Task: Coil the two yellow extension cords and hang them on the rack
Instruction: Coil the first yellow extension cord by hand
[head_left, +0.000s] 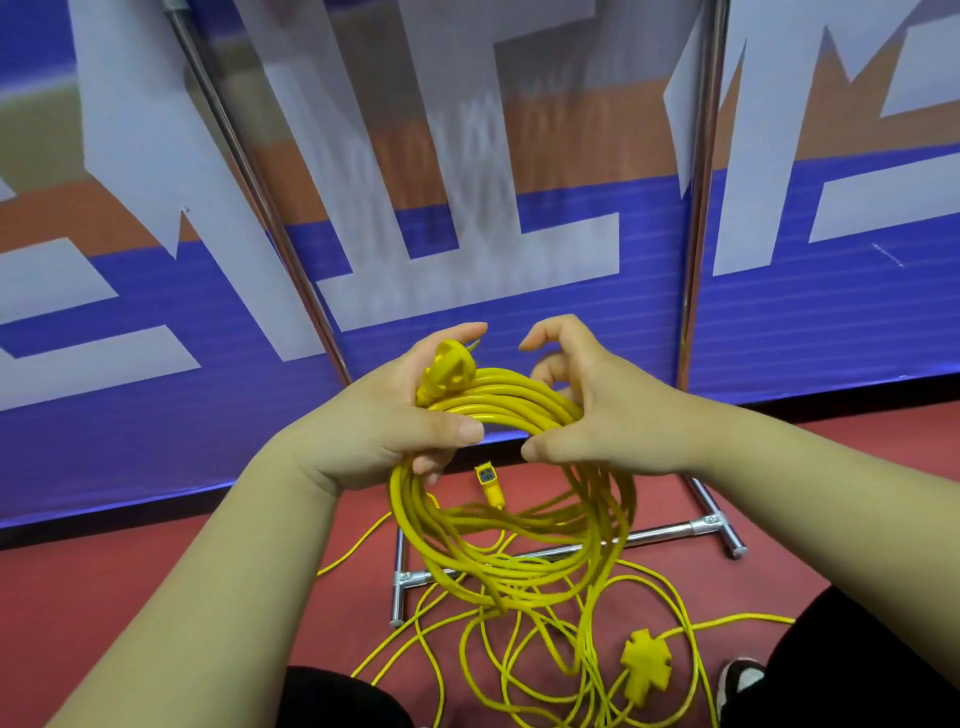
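Gripping coil (519, 400): left hand (374, 431) (right hand (597, 410), apparently).

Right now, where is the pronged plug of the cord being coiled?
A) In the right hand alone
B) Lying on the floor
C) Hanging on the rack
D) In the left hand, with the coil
D: the plug sits atop the coil, gripped by the left hand; the right hand holds only cord loops.

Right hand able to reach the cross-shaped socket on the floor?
Probably not yet: the right hand grips the coiled cord. The cross-shaped socket lies uncovered below it, so the way looks free once it lets go.
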